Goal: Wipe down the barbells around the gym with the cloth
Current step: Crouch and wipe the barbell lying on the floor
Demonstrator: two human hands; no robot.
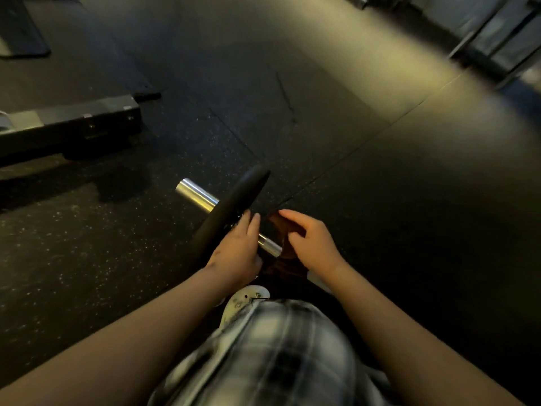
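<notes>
**Desk:** Which step is this?

**Photographer:** Mid-wipe, as I read it. A person crouches over a chrome steel barbell [269, 246] lying on the black speckled rubber floor [380, 200]. The right grip [310, 241] has its fingers curled round a dark reddish-brown cloth [281, 227], which is bunched against the shaft. The left grip [237, 247] lies released, fingers fairly straight, resting on the shaft right beside the round black weight plate [234, 200].

**Desk:** How does the bar lie?

**Photographer:** Flat on the floor and on a diagonal. Its long axis runs from the wearer's knees, lower right, away to the upper left. The bright sleeve end [196, 194] sticks out beyond the plate and points toward a black steel rack foot [70, 124], well apart from it.

**Desk:** And next?

**Photographer:** A judgement only — the cloth should be closed round the shaft and drawn along that axis. The left grip would steady the bar so it cannot roll on its plate. The plate blocks a straight run, so the sleeve needs a separate pass. How far the shaft reaches behind the arms is hidden.
</notes>
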